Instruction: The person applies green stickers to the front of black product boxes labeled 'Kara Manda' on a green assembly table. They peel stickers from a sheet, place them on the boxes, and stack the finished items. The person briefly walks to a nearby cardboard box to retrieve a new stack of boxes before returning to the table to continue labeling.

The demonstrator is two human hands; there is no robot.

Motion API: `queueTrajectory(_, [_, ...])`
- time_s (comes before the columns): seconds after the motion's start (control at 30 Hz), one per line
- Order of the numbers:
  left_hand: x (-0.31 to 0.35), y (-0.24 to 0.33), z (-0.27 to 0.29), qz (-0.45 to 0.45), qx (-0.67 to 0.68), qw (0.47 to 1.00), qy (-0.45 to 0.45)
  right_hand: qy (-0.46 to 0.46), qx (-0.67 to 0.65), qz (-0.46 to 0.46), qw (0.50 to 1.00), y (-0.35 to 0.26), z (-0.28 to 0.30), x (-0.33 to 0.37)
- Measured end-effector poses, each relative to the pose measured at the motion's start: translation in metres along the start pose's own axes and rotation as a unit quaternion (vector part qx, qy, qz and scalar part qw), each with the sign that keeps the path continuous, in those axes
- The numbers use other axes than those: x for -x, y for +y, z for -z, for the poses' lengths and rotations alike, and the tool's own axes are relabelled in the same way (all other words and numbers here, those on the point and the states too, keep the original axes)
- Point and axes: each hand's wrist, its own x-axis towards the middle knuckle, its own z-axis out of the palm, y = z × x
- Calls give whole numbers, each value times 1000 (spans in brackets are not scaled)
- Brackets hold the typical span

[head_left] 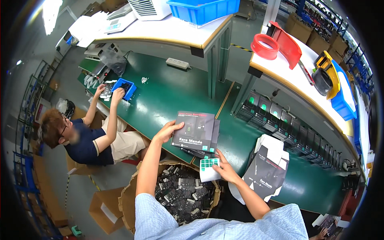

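Note:
My left hand grips the left edge of a flat dark grey printed box, its thumb on top. More boxes of the same kind lie under it, partly covered. My right hand is closed on a white sheet of green square stickers, just below the near edge of these boxes. A small green label shows at the lower right corner of the top box. To the right, a pile of flat, unfolded dark and white cartons lies on the green table.
Below the table edge stands a large carton full of small dark packs. Rows of upright black boxes line the right side. At the left a co-worker handles small parts by a blue bin. A tape roll sits on the shelf.

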Motion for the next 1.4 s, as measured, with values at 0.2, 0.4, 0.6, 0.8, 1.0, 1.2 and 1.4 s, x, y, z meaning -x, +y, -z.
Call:
queueTrajectory(0.2, [-6, 10, 13, 30, 27, 999, -32, 23, 7, 13, 1000, 10, -12, 6])
queueTrajectory(0.4, [-6, 18, 8, 46, 19, 998, -38, 24, 18, 25, 999, 19, -11, 6])
queueTrajectory(0.6, [-5, 19, -5, 30, 6, 999, 8, 19, -11, 17, 1000, 23, -15, 5])
queueTrajectory(0.8, [-20, -5, 2, 38, -17, 999, 35, 31, -4, 21, 999, 28, -19, 1])
queueTrajectory(1.0, [-4, 4, -23, 95, 119, 988, -12, 25, -47, 22, 998, 39, -26, -3])
queueTrajectory(1.2, [-10, 30, -39, 96, 93, 991, 10, -13, -83, 18, 996, 25, -10, -2])
queueTrajectory(1.4, [-26, 24, -36, 117, -15, 993, 1, -76, 27, 25, 996, 17, 1, 1])
